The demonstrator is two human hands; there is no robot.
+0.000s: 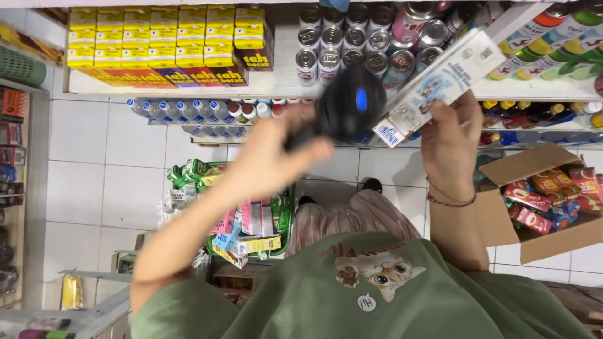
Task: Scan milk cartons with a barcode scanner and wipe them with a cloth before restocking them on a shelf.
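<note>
My left hand is raised in front of me, closed around the handle of a black handheld scanner with a small blue light on it. My right hand, a thin red cord bracelet at its wrist, holds a white and light-blue carton tilted up to the right. The carton's lower left corner, where a barcode label sits, almost touches the scanner's head. Both hands are up at shelf height, close together. My green shirt with a cat picture fills the bottom of the view.
Shelves ahead carry yellow cartons, metal cans and small capped bottles. A green basket of mixed packets stands on the white tiled floor. An open cardboard box of red drink packs sits at the right.
</note>
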